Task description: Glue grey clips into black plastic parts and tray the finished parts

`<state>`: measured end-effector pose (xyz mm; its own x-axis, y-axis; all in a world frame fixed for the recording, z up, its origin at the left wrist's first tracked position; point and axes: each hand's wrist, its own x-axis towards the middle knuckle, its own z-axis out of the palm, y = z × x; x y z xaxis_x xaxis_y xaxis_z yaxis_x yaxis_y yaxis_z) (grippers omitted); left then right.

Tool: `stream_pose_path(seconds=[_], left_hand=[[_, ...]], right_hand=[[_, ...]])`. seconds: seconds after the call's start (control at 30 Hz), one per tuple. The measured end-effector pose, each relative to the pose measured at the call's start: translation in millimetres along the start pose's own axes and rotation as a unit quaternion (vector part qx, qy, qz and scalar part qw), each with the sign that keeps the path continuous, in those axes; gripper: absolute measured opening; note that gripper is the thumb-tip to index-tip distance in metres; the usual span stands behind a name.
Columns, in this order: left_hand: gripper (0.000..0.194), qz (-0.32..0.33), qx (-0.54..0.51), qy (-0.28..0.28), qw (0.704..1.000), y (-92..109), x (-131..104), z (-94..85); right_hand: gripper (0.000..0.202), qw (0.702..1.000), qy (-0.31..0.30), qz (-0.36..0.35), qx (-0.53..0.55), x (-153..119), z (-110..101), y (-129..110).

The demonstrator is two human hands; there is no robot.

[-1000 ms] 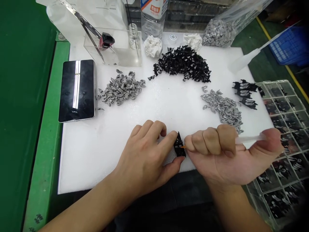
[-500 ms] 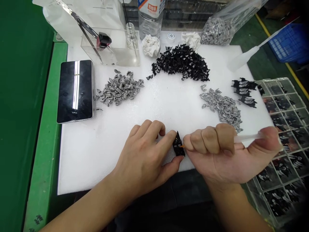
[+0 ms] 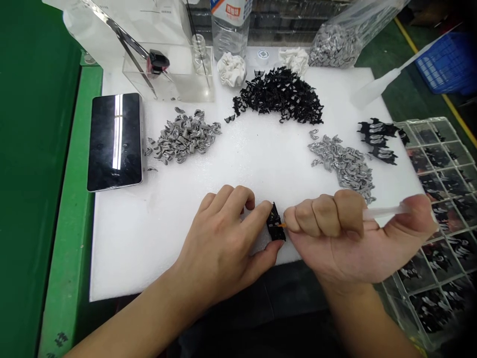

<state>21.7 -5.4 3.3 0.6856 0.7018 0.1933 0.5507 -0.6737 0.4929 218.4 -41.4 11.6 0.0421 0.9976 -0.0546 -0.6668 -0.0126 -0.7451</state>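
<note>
My left hand [image 3: 227, 238] pinches a small black part [image 3: 275, 224] between forefinger and thumb, near the front edge of the white foam board [image 3: 149, 223]. My right hand [image 3: 346, 233] is closed around a translucent white tube [image 3: 383, 212], its thumb pressed on the rear end. An orange tip [image 3: 282, 225] comes out by the little finger and meets the black part. Beyond the hands lie a pile of black parts [image 3: 283, 97], a grey pile [image 3: 186, 136] on the left and another grey pile [image 3: 345, 164] on the right.
A dark tablet-like device [image 3: 115, 141] lies at the left. Behind are a clear acrylic box [image 3: 171, 84], a plastic bottle [image 3: 231, 35], crumpled tissue [image 3: 231, 69] and a bag of grey parts [image 3: 335, 47]. A divided clear tray [image 3: 439, 204] and a blue basket [image 3: 447, 64] are at the right.
The view has shifted very slightly. Both hands keep their grips, and the orange tip still meets the black part.
</note>
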Motion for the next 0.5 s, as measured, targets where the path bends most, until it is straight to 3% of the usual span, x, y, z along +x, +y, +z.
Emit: stream_pose_path(seconds=[0.5], left_hand=[[0.039, -0.009, 0.001, -0.005, 1.0, 0.6, 0.3, -0.6]], right_hand=[[0.069, 1.0, -0.002, -0.004, -0.006, -3.1, -1.6, -0.8]])
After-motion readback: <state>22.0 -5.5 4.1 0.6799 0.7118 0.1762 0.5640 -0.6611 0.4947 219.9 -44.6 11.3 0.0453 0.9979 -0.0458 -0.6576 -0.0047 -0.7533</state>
